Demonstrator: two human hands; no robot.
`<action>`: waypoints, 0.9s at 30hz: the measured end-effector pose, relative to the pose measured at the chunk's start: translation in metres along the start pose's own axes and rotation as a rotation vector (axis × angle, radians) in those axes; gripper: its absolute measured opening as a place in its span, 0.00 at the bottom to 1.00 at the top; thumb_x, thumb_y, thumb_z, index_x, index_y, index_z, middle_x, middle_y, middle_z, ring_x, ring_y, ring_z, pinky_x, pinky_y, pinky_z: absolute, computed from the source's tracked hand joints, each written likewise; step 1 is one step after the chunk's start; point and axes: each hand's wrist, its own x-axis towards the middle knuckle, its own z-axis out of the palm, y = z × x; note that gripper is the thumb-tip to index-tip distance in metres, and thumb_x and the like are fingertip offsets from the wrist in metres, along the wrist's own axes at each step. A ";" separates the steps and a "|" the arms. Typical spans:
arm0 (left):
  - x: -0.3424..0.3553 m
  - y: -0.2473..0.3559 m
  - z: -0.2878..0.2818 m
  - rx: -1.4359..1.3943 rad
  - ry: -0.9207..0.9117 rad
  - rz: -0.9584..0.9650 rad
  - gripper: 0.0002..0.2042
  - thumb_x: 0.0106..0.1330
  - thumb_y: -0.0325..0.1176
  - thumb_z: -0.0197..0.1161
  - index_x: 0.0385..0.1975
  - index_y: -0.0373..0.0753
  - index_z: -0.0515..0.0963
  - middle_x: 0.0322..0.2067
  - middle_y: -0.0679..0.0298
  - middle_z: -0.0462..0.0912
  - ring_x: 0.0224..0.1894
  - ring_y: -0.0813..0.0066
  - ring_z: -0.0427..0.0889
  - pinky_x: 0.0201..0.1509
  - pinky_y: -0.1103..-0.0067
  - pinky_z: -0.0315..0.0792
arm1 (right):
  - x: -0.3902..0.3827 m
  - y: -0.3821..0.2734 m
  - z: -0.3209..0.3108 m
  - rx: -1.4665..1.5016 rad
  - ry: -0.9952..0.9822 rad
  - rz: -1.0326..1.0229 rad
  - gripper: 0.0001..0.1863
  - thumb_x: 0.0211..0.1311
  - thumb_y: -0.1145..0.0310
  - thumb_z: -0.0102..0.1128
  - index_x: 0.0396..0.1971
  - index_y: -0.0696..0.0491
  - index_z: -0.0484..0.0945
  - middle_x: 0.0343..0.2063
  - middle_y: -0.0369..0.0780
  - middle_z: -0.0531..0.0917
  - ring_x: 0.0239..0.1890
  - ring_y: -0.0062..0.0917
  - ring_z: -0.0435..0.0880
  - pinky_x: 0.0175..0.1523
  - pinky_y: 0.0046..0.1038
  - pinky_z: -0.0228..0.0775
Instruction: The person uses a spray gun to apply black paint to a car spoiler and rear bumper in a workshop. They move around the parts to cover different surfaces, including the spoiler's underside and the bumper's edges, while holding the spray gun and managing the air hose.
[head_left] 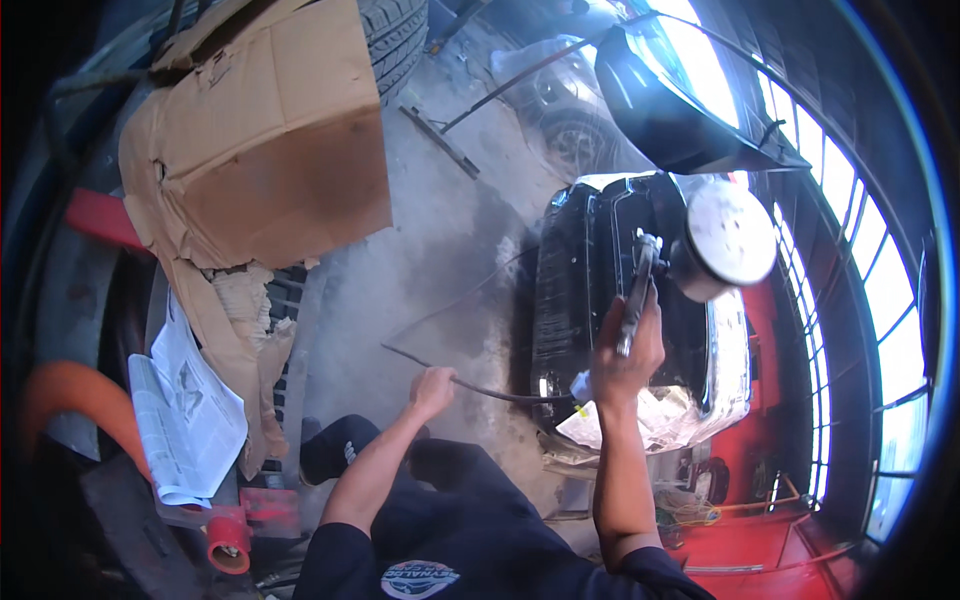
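Note:
My right hand is closed round a metal spray gun, which has a pale-topped cup at its right. My left hand grips a dark hose, which crosses the floor and runs toward the gun. Beneath the gun lies a glossy black car panel, its lower edge covered with pale masking paper. Another dark curved panel is raised beyond it on a metal stand.
Cardboard, a tire, crumpled printed paper and an orange tube line the left side. A car under plastic stands at the back. Red equipment and tall windows are at the right.

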 end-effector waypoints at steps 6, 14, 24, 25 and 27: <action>0.004 -0.002 -0.017 -0.076 0.082 -0.050 0.10 0.66 0.33 0.65 0.44 0.41 0.86 0.40 0.49 0.88 0.48 0.45 0.85 0.54 0.55 0.77 | 0.050 0.037 0.101 -0.144 -0.132 0.060 0.33 0.55 0.75 0.67 0.64 0.60 0.72 0.47 0.51 0.84 0.41 0.52 0.88 0.44 0.47 0.80; 0.008 0.008 -0.012 -0.124 0.098 -0.058 0.14 0.64 0.35 0.69 0.48 0.40 0.87 0.45 0.48 0.88 0.51 0.44 0.85 0.55 0.57 0.77 | 0.106 0.063 0.175 -0.124 -0.192 0.072 0.26 0.60 0.67 0.67 0.58 0.60 0.75 0.42 0.51 0.86 0.42 0.51 0.89 0.47 0.48 0.81; -0.006 0.013 -0.012 -0.068 0.014 -0.096 0.12 0.64 0.35 0.69 0.45 0.43 0.88 0.43 0.51 0.89 0.50 0.47 0.86 0.54 0.58 0.78 | 0.060 0.045 0.082 0.099 -0.085 0.048 0.25 0.62 0.72 0.62 0.59 0.64 0.77 0.41 0.54 0.86 0.41 0.52 0.87 0.44 0.44 0.80; -0.007 0.017 -0.014 -0.061 0.005 -0.085 0.12 0.64 0.35 0.68 0.45 0.43 0.88 0.42 0.51 0.89 0.49 0.47 0.86 0.54 0.58 0.78 | 0.061 0.037 0.062 0.143 -0.110 0.089 0.24 0.62 0.72 0.62 0.59 0.64 0.77 0.41 0.54 0.86 0.41 0.53 0.87 0.44 0.44 0.80; -0.009 0.027 -0.014 -0.043 -0.009 -0.063 0.12 0.64 0.35 0.68 0.45 0.44 0.87 0.41 0.51 0.89 0.49 0.47 0.86 0.53 0.57 0.78 | 0.062 0.041 0.039 0.174 -0.067 0.095 0.22 0.62 0.75 0.64 0.56 0.64 0.79 0.40 0.55 0.86 0.40 0.52 0.88 0.43 0.42 0.80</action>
